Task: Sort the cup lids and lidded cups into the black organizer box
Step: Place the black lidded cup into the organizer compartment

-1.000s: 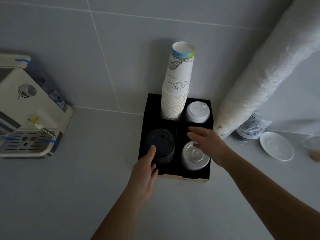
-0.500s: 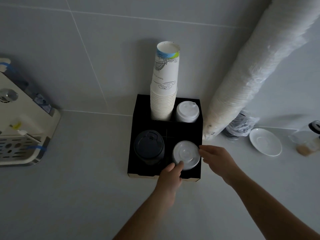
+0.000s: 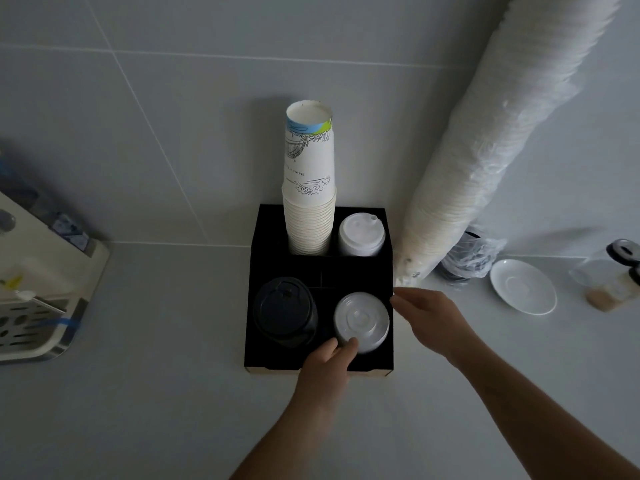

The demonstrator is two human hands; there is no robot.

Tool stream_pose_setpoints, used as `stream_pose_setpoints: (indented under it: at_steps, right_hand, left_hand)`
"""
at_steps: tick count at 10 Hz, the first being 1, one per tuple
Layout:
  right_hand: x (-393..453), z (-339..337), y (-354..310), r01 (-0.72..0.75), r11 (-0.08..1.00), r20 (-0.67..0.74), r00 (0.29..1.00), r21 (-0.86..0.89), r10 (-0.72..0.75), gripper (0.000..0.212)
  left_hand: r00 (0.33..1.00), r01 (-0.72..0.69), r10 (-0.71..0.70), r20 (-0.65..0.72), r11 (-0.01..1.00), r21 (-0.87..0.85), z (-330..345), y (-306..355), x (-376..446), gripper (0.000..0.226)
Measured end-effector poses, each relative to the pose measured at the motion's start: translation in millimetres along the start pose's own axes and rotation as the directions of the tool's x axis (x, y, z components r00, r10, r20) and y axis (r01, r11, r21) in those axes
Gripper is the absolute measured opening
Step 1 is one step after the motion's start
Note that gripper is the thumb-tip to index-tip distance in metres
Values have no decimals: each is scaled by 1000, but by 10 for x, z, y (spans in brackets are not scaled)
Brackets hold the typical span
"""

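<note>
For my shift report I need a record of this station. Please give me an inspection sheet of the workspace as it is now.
Surface: pale counter, bare near the front.
Job's things: black organizer box holds paper cup stack, white lidded cup, dark lidded cup, clear lid stack.
Clutter: long sleeve of cups leaning on wall, white saucer, plastic bag, glass jar.
Grip: left hand fingertips touch the clear lid stack; right hand open beside the box.
Cables: nothing seen.
Surroundings: tiled wall, cream machine at left.
</note>
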State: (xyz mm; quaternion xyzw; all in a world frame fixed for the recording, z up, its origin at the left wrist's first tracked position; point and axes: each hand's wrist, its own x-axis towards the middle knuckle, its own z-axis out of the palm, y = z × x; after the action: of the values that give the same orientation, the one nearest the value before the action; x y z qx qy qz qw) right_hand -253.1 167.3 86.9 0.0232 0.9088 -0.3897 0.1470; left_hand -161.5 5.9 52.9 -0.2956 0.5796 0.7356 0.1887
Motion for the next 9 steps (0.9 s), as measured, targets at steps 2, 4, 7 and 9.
stream_pose_setpoints:
  at_steps: [2,4,7,9]
  right_hand:
    - [339,-181,-155,130,981,-70,987,-147,-141,37]
    - [677,-163,-374,243,927,-34,964,-287,-263,49]
    - [1009,2,-429,272,899,-50,951,-343,-306,55]
    - [1075,86,-380,256,925,-160,938,-282,-308,76]
  left_hand:
    - [963,-269,265,53,959,84,140,347,-99,33]
    - [908,-380,412,-76,887,262,458,1107,294,23]
    - [948,-165,233,-217,943,288,545,1328,878,40]
    - [974,-121,126,-189,992,39,589,1327,1073,56]
